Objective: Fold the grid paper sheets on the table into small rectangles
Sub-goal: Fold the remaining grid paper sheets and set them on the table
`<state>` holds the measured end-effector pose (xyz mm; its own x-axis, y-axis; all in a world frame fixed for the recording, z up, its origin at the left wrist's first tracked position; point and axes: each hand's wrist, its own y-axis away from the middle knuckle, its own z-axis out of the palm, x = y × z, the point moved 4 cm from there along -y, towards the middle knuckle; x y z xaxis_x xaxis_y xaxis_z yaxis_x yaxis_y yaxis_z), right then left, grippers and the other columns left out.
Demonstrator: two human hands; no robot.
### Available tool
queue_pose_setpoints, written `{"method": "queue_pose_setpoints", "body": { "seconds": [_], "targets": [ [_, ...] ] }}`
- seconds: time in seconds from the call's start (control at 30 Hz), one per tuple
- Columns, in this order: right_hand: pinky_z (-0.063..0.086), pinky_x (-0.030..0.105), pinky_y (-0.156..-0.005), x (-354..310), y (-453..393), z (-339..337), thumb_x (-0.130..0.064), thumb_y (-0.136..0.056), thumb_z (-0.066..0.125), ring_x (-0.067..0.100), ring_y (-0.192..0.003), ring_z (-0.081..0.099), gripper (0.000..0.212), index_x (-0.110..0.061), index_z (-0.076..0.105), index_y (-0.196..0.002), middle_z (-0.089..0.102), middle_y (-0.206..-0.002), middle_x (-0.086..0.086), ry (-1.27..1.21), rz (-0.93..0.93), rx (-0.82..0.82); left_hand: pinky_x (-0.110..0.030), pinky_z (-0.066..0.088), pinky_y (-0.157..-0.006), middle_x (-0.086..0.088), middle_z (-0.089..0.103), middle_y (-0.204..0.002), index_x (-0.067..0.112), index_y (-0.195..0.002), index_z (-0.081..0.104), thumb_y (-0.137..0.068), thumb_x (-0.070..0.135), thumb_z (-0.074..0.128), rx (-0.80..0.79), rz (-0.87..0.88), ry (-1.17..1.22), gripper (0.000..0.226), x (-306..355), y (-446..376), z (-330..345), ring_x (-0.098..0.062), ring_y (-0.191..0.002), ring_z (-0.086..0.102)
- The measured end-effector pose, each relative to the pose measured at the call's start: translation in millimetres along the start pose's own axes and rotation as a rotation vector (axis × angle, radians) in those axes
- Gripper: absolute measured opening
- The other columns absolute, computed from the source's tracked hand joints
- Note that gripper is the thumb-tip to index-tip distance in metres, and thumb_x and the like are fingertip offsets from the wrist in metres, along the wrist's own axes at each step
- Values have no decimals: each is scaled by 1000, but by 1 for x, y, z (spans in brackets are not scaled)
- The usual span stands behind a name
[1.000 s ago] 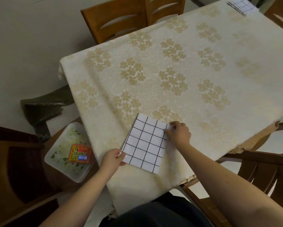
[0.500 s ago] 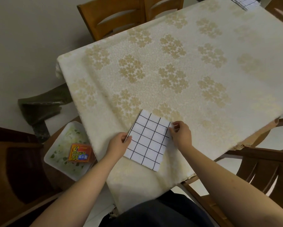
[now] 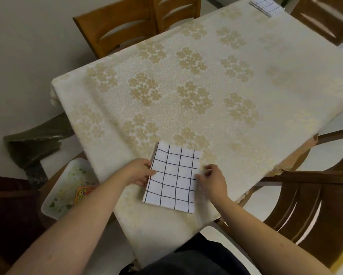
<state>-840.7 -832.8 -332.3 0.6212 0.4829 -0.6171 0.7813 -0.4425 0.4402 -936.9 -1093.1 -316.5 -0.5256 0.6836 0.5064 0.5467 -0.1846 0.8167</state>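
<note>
Since the earlier frames our left hand [image 3: 141,171] has travelled from the near left corner of the grid paper sheet [image 3: 173,176] up to the middle of its left edge, and our right hand [image 3: 212,178] has slid down from the far right corner to the right edge; the sheet itself now lies squarer to us. The sheet, seemingly already folded at least once, rests flat on the tablecloth [image 3: 186,80] close to the near table edge. Our left hand pinches the left margin, thumb on top and fingers tucked beneath. Our right hand is loosely curled, fingertips touching the right margin; whether it grips or merely presses we cannot tell. A further stack of grid paper [image 3: 266,4] lies at the far corner, well apart. Off the table to the left sits a white tray [image 3: 61,187] holding an orange box [image 3: 83,195].

We judge the next fold about to begin. Risks: the layers may slip out of register if one hand lifts before the other steadies, giving a skewed crease; the loose cloth may bunch beneath; and the sheet, so near the edge, may slide off.
</note>
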Motion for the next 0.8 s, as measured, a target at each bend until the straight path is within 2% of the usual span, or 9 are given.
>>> {"method": "queue_pose_setpoints", "body": {
  "seconds": [0.13, 0.23, 0.3, 0.37, 0.47, 0.53, 0.6, 0.73, 0.8],
  "targets": [
    [40, 21, -64, -1, 3, 1, -36, -82, 74, 12, -81, 56, 52, -16, 52, -125, 56, -99, -4, -34, -17, -17, -26, 42, -58, -3, 49, -69, 14, -85, 53, -93, 14, 61, 75, 111, 74, 12, -7, 0, 4, -15, -56, 46],
    [40, 15, -62, -7, 5, 3, -34, -83, 74, 9, -76, 56, 49, -17, 53, -124, 58, -100, -2, -53, -63, -45, -27, 42, -58, -2, 56, -74, 13, -99, 53, -94, 12, 60, 110, 203, 45, 9, -8, 12, 7, -15, -61, 50],
    [40, 11, -61, -11, 7, 5, -31, -83, 74, 6, -75, 56, 49, -16, 53, -125, 59, -100, -3, -73, -87, -61, -25, 42, -58, 9, 60, -69, 17, -105, 53, -95, 9, 59, 118, 254, 84, 15, -7, 21, 9, -8, -62, 52],
    [48, 17, -70, -12, 9, 6, -32, -82, 75, 9, -83, 58, 53, -16, 52, -128, 59, -105, -2, -110, -94, -56, -25, 45, -61, 18, 61, -62, 21, -106, 57, -94, 10, 60, 145, 295, 100, 16, -9, 28, 7, 2, -62, 55],
    [51, 28, -84, -14, 11, 8, -38, -79, 77, 16, -98, 59, 66, -16, 48, -134, 58, -115, -1, -200, -74, -86, -28, 49, -74, 16, 69, -75, 31, -100, 61, -92, 17, 64, 172, 314, 174, 16, -16, 35, 1, 2, -76, 62],
    [49, 27, -86, -20, 14, 9, -40, -78, 77, 15, -102, 60, 64, -19, 50, -131, 60, -115, -4, -245, -57, -163, -26, 48, -73, 11, 70, -73, 22, -109, 62, -92, 17, 65, 158, 314, 252, 18, -20, 40, -2, -1, -77, 64],
    [51, 27, -84, -28, 17, 10, -40, -78, 78, 14, -102, 62, 55, -19, 56, -123, 65, -114, -6, -319, -17, -265, -24, 51, -69, 2, 75, -82, 11, -113, 61, -93, 13, 62, 126, 330, 348, 20, -21, 46, -3, -8, -79, 69],
    [55, 36, -90, -34, 19, 21, -29, -82, 75, 23, -100, 70, 41, -7, 66, -116, 73, -110, 6, -539, 140, -590, -22, 54, -60, -2, 77, -86, 9, -106, 62, -95, 4, 55, 67, 363, 527, 13, -22, 59, -3, -12, -77, 72],
    [53, 43, -95, -36, 19, 23, -25, -84, 74, 28, -100, 70, 33, -6, 70, -110, 74, -106, 9, -503, 129, -640, -24, 56, -62, -3, 76, -88, 9, -108, 61, -95, 4, 54, 61, 369, 569, 15, -25, 62, -4, -13, -79, 72]
  ]
}}
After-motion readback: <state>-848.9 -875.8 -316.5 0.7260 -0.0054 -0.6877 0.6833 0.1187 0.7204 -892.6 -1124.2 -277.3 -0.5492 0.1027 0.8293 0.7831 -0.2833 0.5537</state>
